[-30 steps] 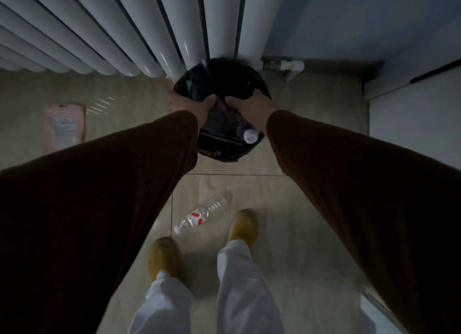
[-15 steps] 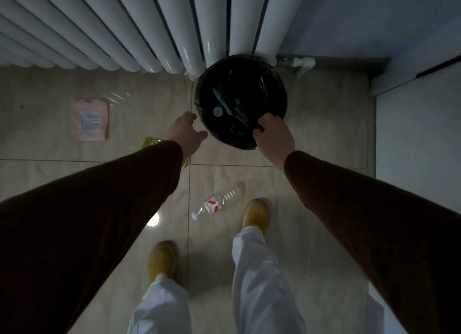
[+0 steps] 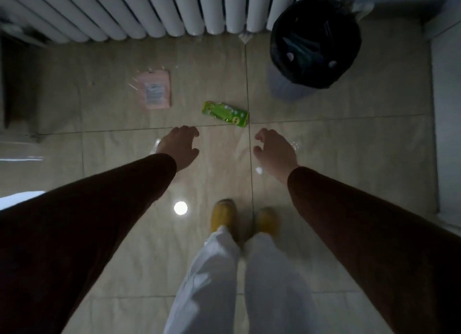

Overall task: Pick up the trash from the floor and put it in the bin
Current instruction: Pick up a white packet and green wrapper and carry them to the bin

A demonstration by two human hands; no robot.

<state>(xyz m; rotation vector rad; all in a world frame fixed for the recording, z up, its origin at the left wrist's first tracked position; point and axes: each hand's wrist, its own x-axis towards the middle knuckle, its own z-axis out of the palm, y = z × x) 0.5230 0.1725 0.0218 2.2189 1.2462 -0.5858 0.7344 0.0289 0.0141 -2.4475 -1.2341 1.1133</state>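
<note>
Head view, looking straight down: both hands hang empty over the pale tiled floor (image 3: 349, 146), fingers loosely curled and spread, nothing in either. The left hand (image 3: 180, 146) and the right hand (image 3: 273, 151) sit side by side, and just beyond them, between the two, lies the flat green crinkly snack wrapper (image 3: 225, 114). Its long axis runs across the view, tilting down toward the right, its right end by the crossing of the tile seams. Either hand looks close; the left seems a touch nearer the wrapper's middle. Further off to the left lies a flat pink plastic packet (image 3: 156, 89), toward the white ribbed radiator (image 3: 174, 11). The round bin with the black plastic liner (image 3: 315, 44) stands at the far right by the radiator's end — a short carry, I'd judge.
</note>
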